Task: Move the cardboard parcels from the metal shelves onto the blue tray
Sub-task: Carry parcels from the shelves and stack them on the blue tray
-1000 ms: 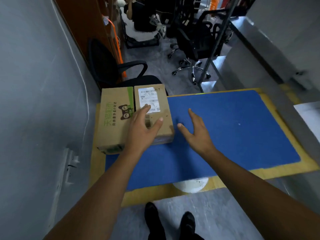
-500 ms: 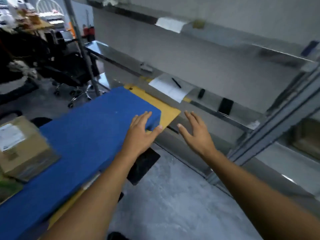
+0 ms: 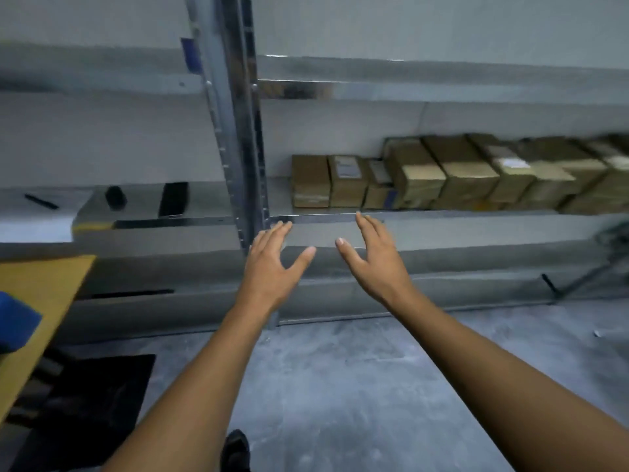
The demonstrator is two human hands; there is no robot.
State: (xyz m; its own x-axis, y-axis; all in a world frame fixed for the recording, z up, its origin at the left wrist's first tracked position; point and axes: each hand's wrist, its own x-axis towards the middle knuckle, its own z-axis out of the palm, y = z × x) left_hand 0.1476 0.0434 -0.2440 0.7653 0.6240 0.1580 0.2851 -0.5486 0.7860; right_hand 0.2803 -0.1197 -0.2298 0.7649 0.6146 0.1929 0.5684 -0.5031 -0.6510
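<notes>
Several brown cardboard parcels (image 3: 442,175) stand in a row on a metal shelf (image 3: 442,212), running from the middle to the right edge. The leftmost parcel (image 3: 310,181) is nearest my hands. My left hand (image 3: 272,264) and my right hand (image 3: 374,257) are both raised in front of the shelf's front edge, fingers spread, holding nothing. They hang just below and in front of the leftmost parcels, touching none. Only a corner of the blue tray (image 3: 15,318) shows at the far left, on a yellow board (image 3: 44,287).
A steel upright post (image 3: 241,131) divides the shelving just left of my hands. On the left bay lie a pen (image 3: 41,201), a small black object (image 3: 115,197), a dark phone-like slab (image 3: 173,199) and white paper (image 3: 34,228). Grey concrete floor (image 3: 340,386) lies below.
The view has swung right from the blue tray with its parcels to the shelves. Both open hands left the tray and now reach toward the shelf's parcels.
</notes>
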